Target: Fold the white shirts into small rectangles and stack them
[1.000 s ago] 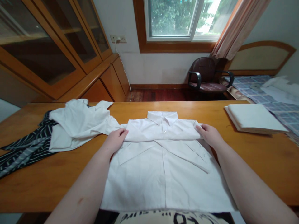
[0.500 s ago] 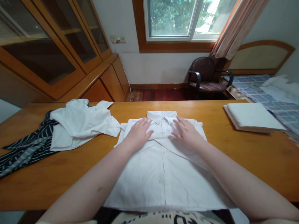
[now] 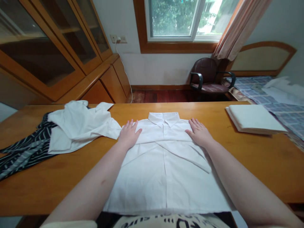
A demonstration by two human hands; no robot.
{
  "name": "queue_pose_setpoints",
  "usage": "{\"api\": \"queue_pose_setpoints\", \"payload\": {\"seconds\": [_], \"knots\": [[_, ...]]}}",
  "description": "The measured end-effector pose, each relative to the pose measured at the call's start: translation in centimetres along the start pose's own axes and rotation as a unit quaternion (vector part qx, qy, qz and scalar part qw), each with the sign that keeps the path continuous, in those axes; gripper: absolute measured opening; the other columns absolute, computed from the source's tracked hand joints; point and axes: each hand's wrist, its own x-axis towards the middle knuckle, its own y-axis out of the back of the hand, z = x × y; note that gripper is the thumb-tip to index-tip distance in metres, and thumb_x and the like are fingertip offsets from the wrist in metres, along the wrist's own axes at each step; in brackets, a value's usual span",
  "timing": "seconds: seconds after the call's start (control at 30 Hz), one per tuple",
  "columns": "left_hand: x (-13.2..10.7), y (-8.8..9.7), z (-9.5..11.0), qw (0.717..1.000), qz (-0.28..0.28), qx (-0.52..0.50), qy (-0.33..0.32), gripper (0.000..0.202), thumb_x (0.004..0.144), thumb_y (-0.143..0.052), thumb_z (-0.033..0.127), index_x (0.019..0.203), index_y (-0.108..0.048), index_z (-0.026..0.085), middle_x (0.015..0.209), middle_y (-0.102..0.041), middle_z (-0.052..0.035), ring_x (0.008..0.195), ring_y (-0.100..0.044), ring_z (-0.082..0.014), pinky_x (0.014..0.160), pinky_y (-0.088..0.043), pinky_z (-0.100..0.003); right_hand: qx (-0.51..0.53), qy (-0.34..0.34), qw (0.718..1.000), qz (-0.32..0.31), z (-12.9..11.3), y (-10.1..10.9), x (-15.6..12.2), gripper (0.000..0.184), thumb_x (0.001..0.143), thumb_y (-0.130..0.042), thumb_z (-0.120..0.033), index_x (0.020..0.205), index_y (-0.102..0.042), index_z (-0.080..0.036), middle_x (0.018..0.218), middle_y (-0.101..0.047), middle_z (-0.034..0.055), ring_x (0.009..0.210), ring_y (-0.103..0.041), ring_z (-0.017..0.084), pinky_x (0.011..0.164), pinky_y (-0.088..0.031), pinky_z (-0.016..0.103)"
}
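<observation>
A white collared shirt (image 3: 166,167) lies flat, buttoned side up, on the wooden table (image 3: 71,177), with its sleeves folded in across the chest. My left hand (image 3: 128,134) lies open and flat on the shirt's left shoulder. My right hand (image 3: 199,133) rests open and flat on the right shoulder. The collar (image 3: 163,117) shows between the two hands. The shirt's hem hangs at the table's near edge.
A crumpled white garment (image 3: 78,126) lies on a black-and-white striped one (image 3: 23,152) at the table's left. A folded white stack (image 3: 254,118) sits at the right end. Behind stand a cabinet (image 3: 47,53), an armchair (image 3: 209,79) and a bed (image 3: 280,95).
My hands went from the shirt's outer edges to the chest near the collar, then slid apart outward to the shoulders, flat on the cloth.
</observation>
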Motion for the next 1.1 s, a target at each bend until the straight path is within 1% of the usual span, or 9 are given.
{"api": "queue_pose_setpoints", "payload": {"seconds": [0.17,0.3,0.47,0.53,0.67,0.8,0.87,0.97,1.1], "knots": [[0.2,0.0,-1.2,0.989,0.090,-0.116,0.036,0.061,0.092,-0.037,0.037,0.142,-0.034,0.002,0.144,-0.042,-0.0233,0.134,-0.039,-0.0311,0.110,-0.032,-0.046,0.085,-0.025,0.992,0.088,1.6,0.3,0.3,0.062,0.093,-0.036,-0.044,0.140,-0.042,-0.004,0.144,-0.042,0.0208,0.133,-0.039,0.029,0.109,-0.032,0.044],[0.4,1.0,-1.7,0.970,0.080,-0.208,0.100,0.056,0.087,-0.045,0.032,0.139,-0.042,0.010,0.126,-0.060,-0.0186,0.119,-0.055,-0.0296,0.100,-0.042,-0.042,0.143,-0.074,0.980,0.119,2.6,0.7,0.9,0.053,0.088,-0.046,-0.037,0.130,-0.052,-0.006,0.126,-0.059,0.0199,0.118,-0.053,0.029,0.101,-0.040,0.043],[0.6,1.5,-1.8,0.947,0.114,-0.279,0.114,0.046,0.080,-0.055,0.027,0.124,-0.054,0.018,0.114,-0.066,-0.0112,0.108,-0.061,-0.0245,0.096,-0.045,-0.038,0.184,-0.070,0.969,0.153,2.4,1.0,1.0,0.039,0.081,-0.054,-0.030,0.115,-0.063,-0.012,0.111,-0.067,0.0130,0.105,-0.058,0.026,0.099,-0.040,0.044],[0.7,1.2,-1.9,0.922,0.125,-0.353,0.100,0.046,0.078,-0.056,0.028,0.123,-0.054,0.018,0.109,-0.067,-0.0096,0.103,-0.063,-0.0221,0.094,-0.047,-0.036,0.226,-0.087,0.955,0.170,2.2,1.3,0.8,0.036,0.081,-0.053,-0.030,0.110,-0.065,-0.013,0.104,-0.069,0.0123,0.098,-0.060,0.025,0.093,-0.044,0.042],[0.6,0.8,-1.9,0.828,0.086,-0.546,0.091,0.058,0.075,-0.061,0.034,0.128,-0.047,0.016,0.108,-0.066,-0.0100,0.092,-0.066,-0.0181,0.083,-0.052,-0.033,0.335,-0.116,0.912,0.205,2.1,1.7,0.3,0.036,0.082,-0.053,-0.038,0.106,-0.065,-0.014,0.098,-0.068,0.0112,0.087,-0.062,0.022,0.084,-0.048,0.038],[0.2,1.2,-2.2,0.767,0.005,-0.634,0.101,0.061,0.069,-0.069,0.036,0.124,-0.053,0.016,0.108,-0.068,-0.0092,0.089,-0.066,-0.0193,0.081,-0.053,-0.033,0.458,-0.148,0.858,0.176,2.2,1.8,0.2,0.049,0.073,-0.064,-0.043,0.113,-0.060,-0.016,0.114,-0.065,0.0126,0.098,-0.062,0.024,0.088,-0.048,0.040],[0.1,1.3,-2.4,0.756,-0.029,-0.645,0.108,0.056,0.067,-0.071,0.041,0.115,-0.060,0.014,0.101,-0.070,-0.0077,0.087,-0.067,-0.0212,0.080,-0.054,-0.034,0.516,-0.161,0.831,0.132,2.2,1.9,0.1,0.050,0.070,-0.067,-0.042,0.112,-0.059,-0.019,0.117,-0.065,0.0121,0.104,-0.061,0.026,0.090,-0.048,0.040],[0.1,1.4,-2.5,0.755,-0.045,-0.640,0.136,0.051,0.066,-0.072,0.047,0.103,-0.065,0.013,0.089,-0.072,-0.0062,0.082,-0.068,-0.0225,0.076,-0.054,-0.034,0.586,-0.165,0.792,0.045,2.3,2.2,0.0,0.043,0.071,-0.066,-0.042,0.108,-0.059,-0.020,0.107,-0.069,0.0105,0.095,-0.065,0.026,0.082,-0.052,0.039],[0.0,1.6,-2.2,0.742,-0.026,-0.653,0.149,0.049,0.064,-0.073,0.048,0.098,-0.065,0.014,0.084,-0.072,-0.0054,0.080,-0.068,-0.0228,0.073,-0.054,-0.034,0.575,-0.153,0.803,0.008,2.5,2.3,-0.3,0.039,0.069,-0.067,-0.042,0.100,-0.062,-0.019,0.096,-0.071,0.0077,0.082,-0.066,0.024,0.071,-0.053,0.034]]}}
